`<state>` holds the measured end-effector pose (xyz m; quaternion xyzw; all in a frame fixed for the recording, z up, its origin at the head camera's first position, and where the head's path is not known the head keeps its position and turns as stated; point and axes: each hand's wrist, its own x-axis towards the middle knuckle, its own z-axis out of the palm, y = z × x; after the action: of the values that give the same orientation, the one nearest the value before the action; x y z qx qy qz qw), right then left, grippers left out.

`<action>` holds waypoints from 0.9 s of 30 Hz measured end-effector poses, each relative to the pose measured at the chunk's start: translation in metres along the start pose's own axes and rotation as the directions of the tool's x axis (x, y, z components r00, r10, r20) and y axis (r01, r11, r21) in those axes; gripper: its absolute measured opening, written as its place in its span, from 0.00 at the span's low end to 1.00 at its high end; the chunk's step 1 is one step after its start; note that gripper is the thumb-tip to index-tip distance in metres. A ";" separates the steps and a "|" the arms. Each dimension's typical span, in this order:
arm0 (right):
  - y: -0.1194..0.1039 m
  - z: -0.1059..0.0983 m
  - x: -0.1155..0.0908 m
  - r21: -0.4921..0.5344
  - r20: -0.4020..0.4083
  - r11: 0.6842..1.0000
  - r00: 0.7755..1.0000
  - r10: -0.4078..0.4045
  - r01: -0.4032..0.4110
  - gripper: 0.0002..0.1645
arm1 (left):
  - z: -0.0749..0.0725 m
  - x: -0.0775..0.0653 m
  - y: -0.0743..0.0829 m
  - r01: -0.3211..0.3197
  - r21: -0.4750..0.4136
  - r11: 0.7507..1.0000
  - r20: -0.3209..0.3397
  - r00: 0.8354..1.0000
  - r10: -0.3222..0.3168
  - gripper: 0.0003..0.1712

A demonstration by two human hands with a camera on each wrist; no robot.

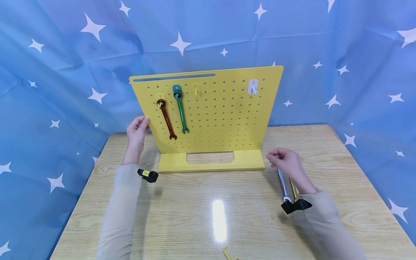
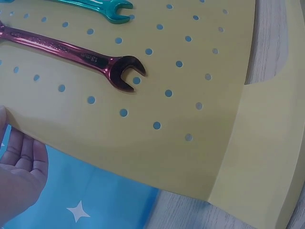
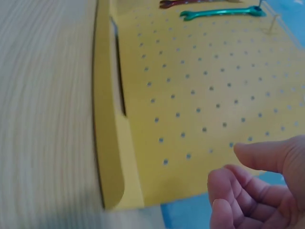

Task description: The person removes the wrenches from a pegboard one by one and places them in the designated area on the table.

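Observation:
My left hand [image 1: 135, 136] pinches the left edge of a yellow pegboard [image 1: 224, 133], thumb in front and fingers behind it. Two open-ended wrenches hang from hooks on the board's left half: a dark red wrench [image 1: 167, 120] and, beside it, a green wrench [image 1: 181, 111]. Just off the board's lower right corner is my right hand [image 1: 286, 161], its fingers loosely curled around nothing; the right wrist view shows thumb [image 3: 262, 155] and fingertips apart. Below that hand, a silver wrench [image 1: 283, 186] and a gold wrench [image 1: 294, 189] lie on the table, partly hidden by the hand and wrist camera.
An unused yellow hook [image 1: 196, 89] sits right of the green wrench, and a white hook [image 1: 252, 87] near the board's upper right. A small bent yellow piece [image 1: 226, 253] lies at the wooden table's [image 1: 182, 213] near edge. Blue star-patterned cloth [image 1: 208, 21] hangs behind.

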<state>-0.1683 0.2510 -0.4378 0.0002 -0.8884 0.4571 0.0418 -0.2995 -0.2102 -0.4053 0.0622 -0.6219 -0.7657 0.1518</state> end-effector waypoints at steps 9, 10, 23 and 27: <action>-0.023 0.015 0.012 0.110 0.047 0.994 0.999 -0.009 0.004 0.15 | 0.000 0.000 0.001 0.006 -0.001 1.000 -0.008 1.000 -0.006 0.07; -0.025 0.017 0.014 0.114 0.053 0.994 0.999 -0.009 0.003 0.15 | 0.000 0.000 0.001 0.006 0.003 1.000 -0.006 1.000 -0.006 0.07; -0.066 0.043 0.032 0.221 0.094 0.974 0.993 -0.076 0.054 0.12 | -0.001 0.001 0.000 0.005 0.007 1.000 0.002 1.000 -0.005 0.07; -0.082 0.049 0.033 0.259 0.093 0.963 0.990 -0.103 0.076 0.11 | -0.001 0.001 -0.001 0.008 0.012 1.000 -0.003 1.000 -0.008 0.08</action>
<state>-0.2021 0.1649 -0.3973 0.0699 -0.8224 0.5644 0.0152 -0.3008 -0.2111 -0.4060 0.0666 -0.6259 -0.7626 0.1493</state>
